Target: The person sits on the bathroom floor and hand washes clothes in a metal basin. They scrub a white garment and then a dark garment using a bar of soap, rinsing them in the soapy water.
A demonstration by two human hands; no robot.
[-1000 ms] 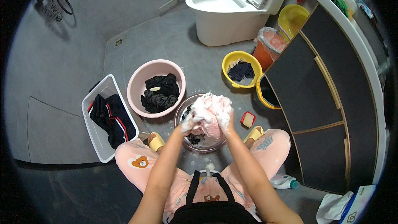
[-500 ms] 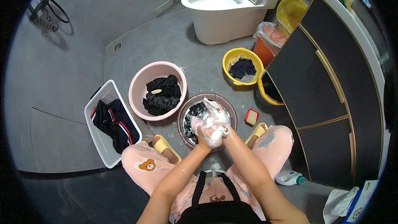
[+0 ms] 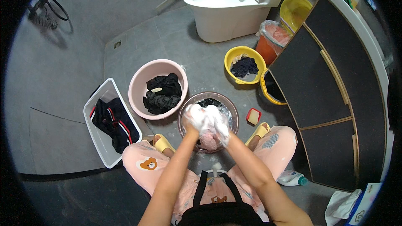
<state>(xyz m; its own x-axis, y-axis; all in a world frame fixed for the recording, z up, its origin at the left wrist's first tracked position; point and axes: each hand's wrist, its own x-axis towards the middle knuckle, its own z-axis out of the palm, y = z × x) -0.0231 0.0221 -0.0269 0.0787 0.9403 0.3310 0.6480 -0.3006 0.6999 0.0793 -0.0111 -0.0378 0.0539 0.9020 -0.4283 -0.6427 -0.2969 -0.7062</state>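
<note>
Since the earlier frame, the left hand [image 3: 192,119] had moved up and left, and more pink cloth [image 3: 209,140] showed. It and the right hand [image 3: 222,128] pressed the bunched cloth between them; white lather [image 3: 206,117] hid most fingers. Lather coated the cloth's top; its crumpled pink end showed below the frame's centre, within the brown basin's [image 3: 236,124] outline. Dark cloth [image 3: 209,101] lay inside; rightward sat a red soap dish [image 3: 253,116].

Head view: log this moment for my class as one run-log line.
left hand: on soapy pink cloth | right hand: on same cloth | basin: beneath hands, dark cloth inside | soap: right of basin
</note>
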